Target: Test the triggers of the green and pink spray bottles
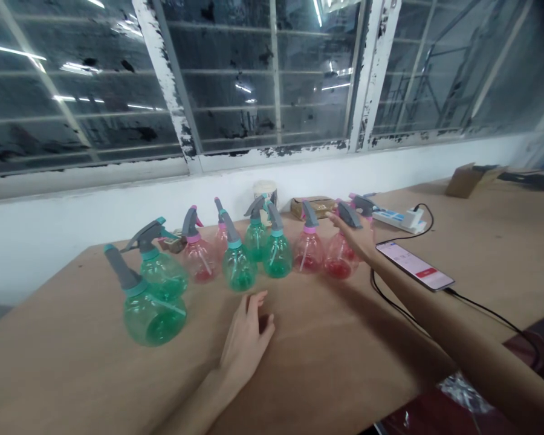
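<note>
My right hand (pixel 357 237) is at the neck of a pink spray bottle (pixel 338 266) with a grey trigger head, its fingers around the neck just under the head. Some of those fingers are hidden. My left hand (pixel 246 335) is over the front of the table, holding nothing, with its thumb apart from its half-bent fingers. Just beyond it stands a green spray bottle (pixel 239 273). Another green spray bottle (pixel 277 257) and a pink spray bottle (pixel 308 252) are between my two hands. At the left front, a green spray bottle (pixel 154 317) appears tilted.
More green and pink spray bottles (pixel 202 260) stand in a loose row on the wooden table (pixel 299 374). Right of my right hand lie a phone (pixel 414 266) with a cable and a white power strip (pixel 401 220). Behind are a white tub (pixel 265 191) and a brown packet (pixel 315 206).
</note>
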`<state>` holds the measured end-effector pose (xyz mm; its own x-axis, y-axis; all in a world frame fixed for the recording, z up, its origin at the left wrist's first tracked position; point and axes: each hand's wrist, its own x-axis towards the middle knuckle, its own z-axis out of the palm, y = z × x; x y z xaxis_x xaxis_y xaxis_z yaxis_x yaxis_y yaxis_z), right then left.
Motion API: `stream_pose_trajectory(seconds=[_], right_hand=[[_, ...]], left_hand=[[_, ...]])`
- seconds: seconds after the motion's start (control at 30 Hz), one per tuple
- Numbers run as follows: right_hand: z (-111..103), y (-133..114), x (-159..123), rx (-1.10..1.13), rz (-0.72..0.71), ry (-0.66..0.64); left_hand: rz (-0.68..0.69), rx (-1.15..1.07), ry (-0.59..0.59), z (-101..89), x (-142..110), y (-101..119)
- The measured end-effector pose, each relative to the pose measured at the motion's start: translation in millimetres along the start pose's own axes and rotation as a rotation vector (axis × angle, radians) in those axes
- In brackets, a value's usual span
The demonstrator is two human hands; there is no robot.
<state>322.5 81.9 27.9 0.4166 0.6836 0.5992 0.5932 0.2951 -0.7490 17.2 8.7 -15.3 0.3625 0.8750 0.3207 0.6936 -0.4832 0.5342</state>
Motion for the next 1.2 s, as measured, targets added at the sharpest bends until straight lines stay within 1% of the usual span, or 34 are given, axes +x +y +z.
stream_pose_trajectory(seconds=[0.13,0.23,0.33,0.47,0.53,0.6,0.67,0.73,0.83,0.9,0.93,1.0,1.1,1.2], right_hand=[[7.8,-10.4,3.3,0.030,-0.072,0.045],[13.2,-15.5,4.5,-0.028,-0.072,0.104],[14.9,-13.7,4.6,-0.101,-0.070,0.134],[8.2,-2.8,-1.0,-0.178,-0.033,0.105],[-0.4,3.4,-7.5,-0.146,-0.021,0.094],[-13.9,8.8,-16.7,-0.064,-0.054,0.079],[-31.8,13.7,-27.0,-0.009,-0.088,0.061],[-51.5,19.4,-35.5,-0.015,-0.079,0.063],[-75.3,31.8,-37.0,-0.108,-0.040,0.174],[-82.3,42.0,-28.8,-0.173,-0.022,0.230],[-82.7,47.1,-22.7,-0.185,-0.009,0.215],[-77.8,55.5,-8.8,-0.175,0.045,0.136],[-62.6,62.4,9.6,-0.194,0.108,0.002],[-48.3,63.7,20.4,-0.244,0.122,-0.037]], left_hand=[[-0.001,-0.008,-0.006,-0.2,-0.3,-0.4],[0.000,-0.010,-0.008,0.4,-0.2,-1.8],[0.011,-0.013,-0.004,0.8,0.1,-2.7],[0.025,-0.005,-0.003,0.9,0.2,-4.5],[0.033,0.006,-0.003,0.9,0.0,-5.5],[0.039,0.023,-0.003,1.1,0.1,-6.4],[0.038,0.040,-0.014,1.5,0.6,-7.3],[0.034,0.045,-0.020,2.3,1.3,-8.4],[0.037,0.031,-0.016,3.9,2.5,-10.9],[0.035,0.023,-0.010,5.0,3.3,-12.6],[0.031,0.021,-0.006,5.4,3.6,-13.2],[0.025,0.017,-0.004,5.8,3.9,-14.1],[0.031,0.019,-0.006,5.7,3.6,-14.4],[0.033,0.029,-0.005,5.2,3.0,-13.9]])
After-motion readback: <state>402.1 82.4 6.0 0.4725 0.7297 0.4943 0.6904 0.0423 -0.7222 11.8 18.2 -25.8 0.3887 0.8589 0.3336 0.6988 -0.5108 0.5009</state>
